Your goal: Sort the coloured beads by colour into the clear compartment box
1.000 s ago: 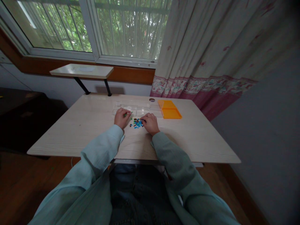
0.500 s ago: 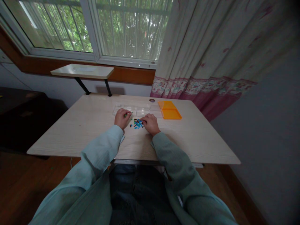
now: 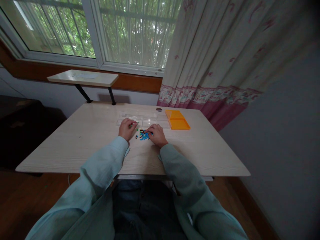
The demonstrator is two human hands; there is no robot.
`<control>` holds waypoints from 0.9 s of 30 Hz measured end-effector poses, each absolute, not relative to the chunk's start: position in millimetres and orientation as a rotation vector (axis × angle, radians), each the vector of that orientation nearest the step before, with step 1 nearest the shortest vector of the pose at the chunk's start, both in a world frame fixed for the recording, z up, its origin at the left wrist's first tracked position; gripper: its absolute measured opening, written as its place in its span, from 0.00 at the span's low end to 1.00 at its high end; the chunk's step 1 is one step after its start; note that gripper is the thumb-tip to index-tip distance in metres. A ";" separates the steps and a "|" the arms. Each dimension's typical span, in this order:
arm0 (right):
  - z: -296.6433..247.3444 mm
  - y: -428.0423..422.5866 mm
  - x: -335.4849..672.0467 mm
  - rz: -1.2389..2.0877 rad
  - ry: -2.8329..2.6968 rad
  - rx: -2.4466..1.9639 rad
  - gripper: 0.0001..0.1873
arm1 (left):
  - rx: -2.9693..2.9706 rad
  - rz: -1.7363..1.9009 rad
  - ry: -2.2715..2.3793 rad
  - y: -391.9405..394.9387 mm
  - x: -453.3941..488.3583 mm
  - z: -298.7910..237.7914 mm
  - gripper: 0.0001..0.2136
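Observation:
A pile of small building bricks, mostly blue with some green, dark brown and black, lies on the table between my hands. My left hand is closed left of the pile, in front of the clear trays, with small green bricks showing at its fingers. My right hand reaches over the right side of the pile with its fingertips drawn together among the bricks. Whatever may be between those fingertips is too small and too covered to make out.
Clear plastic trays stand behind the pile. An open orange plastic box lies to their right, near a round hole in the tabletop. A small raised shelf stands at the back left, and a curtain hangs behind the table.
The whole view has shifted slightly. My right fingers have moved a little further over the pile, while my left hand keeps its place and its grip.

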State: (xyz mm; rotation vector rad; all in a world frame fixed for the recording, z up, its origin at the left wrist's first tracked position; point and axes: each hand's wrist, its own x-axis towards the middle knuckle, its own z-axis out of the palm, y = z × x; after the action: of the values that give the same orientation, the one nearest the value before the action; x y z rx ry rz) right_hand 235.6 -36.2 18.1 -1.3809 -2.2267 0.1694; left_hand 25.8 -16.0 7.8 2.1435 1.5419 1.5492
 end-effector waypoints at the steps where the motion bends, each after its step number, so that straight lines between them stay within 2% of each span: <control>1: 17.8 -36.3 235.6 0.167 -2.227 -1.373 0.12 | 2.140 1.549 1.544 -16.3 26.0 8.1 0.10; 27: 19.0 -32.1 242.7 0.128 -2.142 -1.495 0.09 | 2.106 1.516 1.546 -15.2 25.8 5.8 0.10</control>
State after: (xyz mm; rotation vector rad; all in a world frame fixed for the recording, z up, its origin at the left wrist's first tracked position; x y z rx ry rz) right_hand 242.7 -32.1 19.0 -1.4954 -2.1423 0.1276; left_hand 25.8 -15.2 5.8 2.1062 1.5464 1.5157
